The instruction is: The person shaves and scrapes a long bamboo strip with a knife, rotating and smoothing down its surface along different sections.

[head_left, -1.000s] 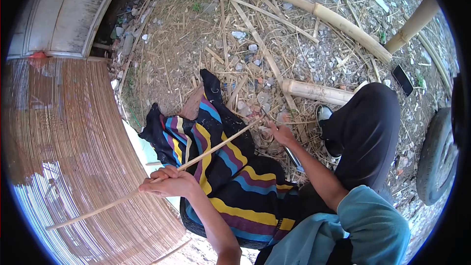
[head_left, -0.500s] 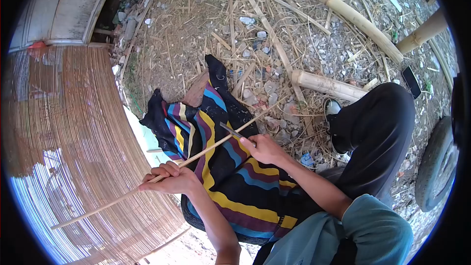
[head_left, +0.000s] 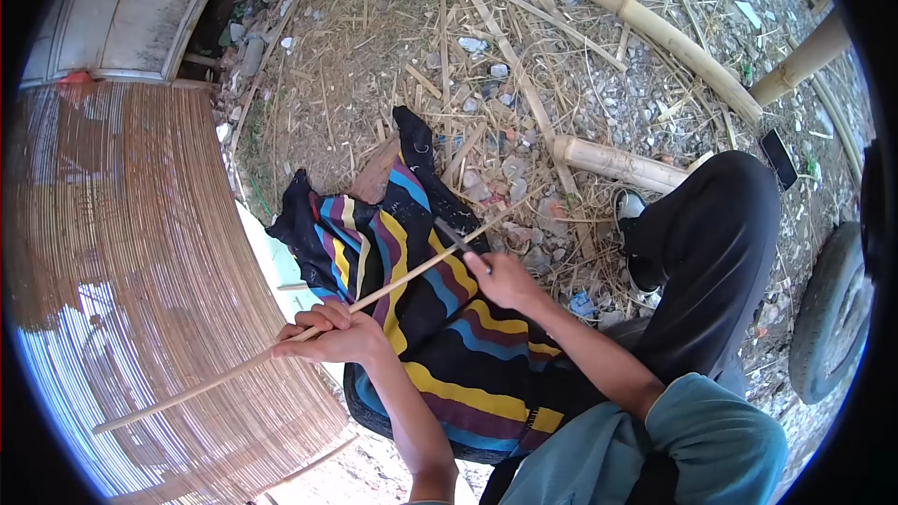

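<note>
A long thin bamboo strip (head_left: 412, 275) runs slantwise over my lap, its lower left end out over the slatted screen. My left hand (head_left: 332, 332) is closed around the strip left of its middle. In my right hand (head_left: 505, 281) is a knife (head_left: 456, 236), its dark blade laid across the strip near the upper right part. The right hand is slightly blurred, and the knife's handle is mostly hidden in its fingers. Beneath both hands a black cloth with yellow, blue and maroon stripes (head_left: 472, 393) covers my lap.
A slatted screen (head_left: 168, 252) stands at the left. Thick bamboo poles (head_left: 683, 42) and a cut bamboo piece (head_left: 617, 164) lie on ground strewn with shavings and stones. At the right are a phone (head_left: 778, 159) and a tyre (head_left: 831, 318).
My right hand and the knife have shifted slightly right along the strip, and the blade is now at a steeper angle. My left hand keeps its grip and has barely moved.
</note>
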Available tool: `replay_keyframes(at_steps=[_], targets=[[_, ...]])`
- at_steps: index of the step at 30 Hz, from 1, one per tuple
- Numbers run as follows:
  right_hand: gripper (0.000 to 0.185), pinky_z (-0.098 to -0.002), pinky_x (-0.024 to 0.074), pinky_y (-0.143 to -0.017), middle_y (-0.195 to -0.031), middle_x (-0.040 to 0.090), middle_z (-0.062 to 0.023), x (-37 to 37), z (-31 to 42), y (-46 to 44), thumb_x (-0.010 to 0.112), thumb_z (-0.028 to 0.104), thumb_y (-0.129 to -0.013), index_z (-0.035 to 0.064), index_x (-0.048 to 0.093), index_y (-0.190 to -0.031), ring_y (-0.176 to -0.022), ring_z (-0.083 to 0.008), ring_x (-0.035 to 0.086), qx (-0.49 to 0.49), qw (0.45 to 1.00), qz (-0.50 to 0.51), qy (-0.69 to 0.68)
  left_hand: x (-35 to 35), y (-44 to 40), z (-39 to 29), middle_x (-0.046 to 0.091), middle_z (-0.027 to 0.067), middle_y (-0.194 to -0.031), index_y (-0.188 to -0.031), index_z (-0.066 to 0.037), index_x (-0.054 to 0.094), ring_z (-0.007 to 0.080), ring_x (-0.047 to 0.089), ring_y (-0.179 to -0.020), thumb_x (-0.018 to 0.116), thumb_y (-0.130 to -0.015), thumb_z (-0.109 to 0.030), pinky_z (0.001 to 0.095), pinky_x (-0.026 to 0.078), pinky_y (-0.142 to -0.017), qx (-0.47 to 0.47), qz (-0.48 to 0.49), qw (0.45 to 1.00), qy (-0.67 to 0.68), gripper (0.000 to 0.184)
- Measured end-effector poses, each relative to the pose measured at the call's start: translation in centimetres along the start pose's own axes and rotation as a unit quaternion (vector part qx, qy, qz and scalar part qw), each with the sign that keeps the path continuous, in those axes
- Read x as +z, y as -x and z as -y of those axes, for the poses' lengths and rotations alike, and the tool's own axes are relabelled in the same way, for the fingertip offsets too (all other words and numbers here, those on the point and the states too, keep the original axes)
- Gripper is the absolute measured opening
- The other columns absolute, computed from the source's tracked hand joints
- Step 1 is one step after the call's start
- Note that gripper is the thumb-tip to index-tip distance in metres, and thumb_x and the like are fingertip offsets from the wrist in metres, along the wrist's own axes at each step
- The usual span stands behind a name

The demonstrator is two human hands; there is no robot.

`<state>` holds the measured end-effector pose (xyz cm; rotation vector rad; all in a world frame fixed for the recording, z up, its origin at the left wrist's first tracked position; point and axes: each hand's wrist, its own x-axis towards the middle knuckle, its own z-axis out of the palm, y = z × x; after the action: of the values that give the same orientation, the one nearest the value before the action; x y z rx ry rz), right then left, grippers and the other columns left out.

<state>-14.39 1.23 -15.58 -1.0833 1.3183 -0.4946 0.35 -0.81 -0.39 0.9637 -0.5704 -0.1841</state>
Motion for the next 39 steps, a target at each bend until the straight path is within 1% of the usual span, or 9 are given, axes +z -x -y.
replay_keyframes(at_steps=[8,12,14,20,28,32,34,35,39], targets=[[0.060,-0.0474,0.0482,-0.075,-0.071,0.061,-0.0272,-0.2,3.6,2.3,0.039,0.054,-0.089,0.0001,0.065,-0.088,-0.077,-0.0426,0.061,-0.087,0.992,0.088,0.024,1.1,0.9,-0.4,0.024,-0.0030,-0.048,-0.065,-0.016,0.030,0.0053,0.019,-0.035,0.034,-0.090,-0.059,0.0181,0.020,-0.029,0.018,0.002,0.999,-0.041,0.050],[0.065,-0.0457,0.0482,-0.073,-0.072,0.062,-0.0250,-0.7,-6.6,-3.6,0.037,0.056,-0.089,-0.0027,0.065,-0.083,-0.078,-0.0378,0.064,0.018,0.995,-0.087,0.043,0.5,0.0,-0.3,0.023,-0.0028,-0.048,-0.067,-0.015,0.030,0.0056,0.019,-0.035,0.034,-0.091,-0.058,0.0178,0.021,-0.029,0.008,-0.011,1.000,-0.016,0.049],[0.066,-0.0456,0.0479,-0.074,-0.073,0.062,-0.0254,-3.3,-8.3,-4.7,0.036,0.056,-0.090,-0.0028,0.065,-0.084,-0.079,-0.0377,0.064,0.095,0.995,-0.017,0.037,1.0,0.2,0.1,0.023,-0.0028,-0.048,-0.067,-0.015,0.031,0.0056,0.019,-0.035,0.034,-0.091,-0.057,0.0178,0.021,-0.029,0.002,-0.014,1.000,-0.010,0.049],[0.068,-0.0460,0.0464,-0.076,-0.073,0.060,-0.0292,0.4,-1.1,-0.6,0.033,0.056,-0.090,-0.0046,0.064,-0.085,-0.079,-0.0434,0.061,-0.050,0.998,0.022,-0.022,0.5,0.0,0.1,0.024,-0.0035,-0.049,-0.071,-0.016,0.031,0.0048,0.022,-0.032,0.038,-0.091,-0.056,0.0160,0.023,-0.027,0.021,0.021,0.999,-0.013,0.045],[0.070,-0.0464,0.0476,-0.073,-0.075,0.062,-0.0265,-0.6,-2.7,-2.9,0.035,0.058,-0.089,-0.0046,0.065,-0.086,-0.078,-0.0401,0.062,-0.003,1.000,-0.011,-0.015,1.1,-1.4,1.0,0.024,-0.0030,-0.046,-0.070,-0.015,0.030,0.0045,0.023,-0.032,0.037,-0.091,-0.056,0.0163,0.023,-0.027,0.005,-0.014,1.000,-0.012,0.046],[0.066,-0.0473,0.0472,-0.076,-0.078,0.063,-0.0258,-0.3,0.5,1.4,0.034,0.058,-0.089,-0.0009,0.065,-0.087,-0.080,-0.0429,0.061,-0.016,0.994,0.102,0.024,0.3,-0.7,0.5,0.024,-0.0031,-0.046,-0.069,-0.015,0.028,0.0052,0.023,-0.031,0.035,-0.091,-0.057,0.0169,0.023,-0.027,0.028,0.001,0.999,-0.040,0.047],[0.066,-0.0474,0.0474,-0.074,-0.074,0.062,-0.0251,0.5,-1.1,-0.2,0.035,0.058,-0.089,-0.0013,0.065,-0.086,-0.078,-0.0415,0.062,-0.038,0.999,0.000,0.034,0.4,-0.8,0.4,0.024,-0.0032,-0.047,-0.069,-0.016,0.027,0.0049,0.023,-0.032,0.034,-0.091,-0.057,0.0171,0.023,-0.027,0.013,0.003,1.000,-0.026,0.048],[0.067,-0.0467,0.0476,-0.073,-0.070,0.062,-0.0230,-0.6,-2.5,-1.7,0.036,0.058,-0.088,-0.0013,0.065,-0.084,-0.076,-0.0393,0.063,0.049,0.998,-0.005,-0.034,0.2,-0.9,0.4,0.024,-0.0031,-0.047,-0.070,-0.015,0.028,0.0049,0.022,-0.032,0.035,-0.091,-0.058,0.0172,0.023,-0.027,0.006,-0.007,1.000,-0.021,0.048],[0.068,-0.0455,0.0481,-0.072,-0.070,0.062,-0.0234,-1.4,-5.5,-3.8,0.037,0.059,-0.088,-0.0021,0.065,-0.084,-0.075,-0.0367,0.064,-0.018,0.998,-0.035,0.047,-0.1,-0.5,0.5,0.024,-0.0031,-0.048,-0.071,-0.014,0.030,0.0051,0.021,-0.032,0.035,-0.090,-0.059,0.0177,0.022,-0.027,0.025,-0.033,0.998,-0.048,0.048]])
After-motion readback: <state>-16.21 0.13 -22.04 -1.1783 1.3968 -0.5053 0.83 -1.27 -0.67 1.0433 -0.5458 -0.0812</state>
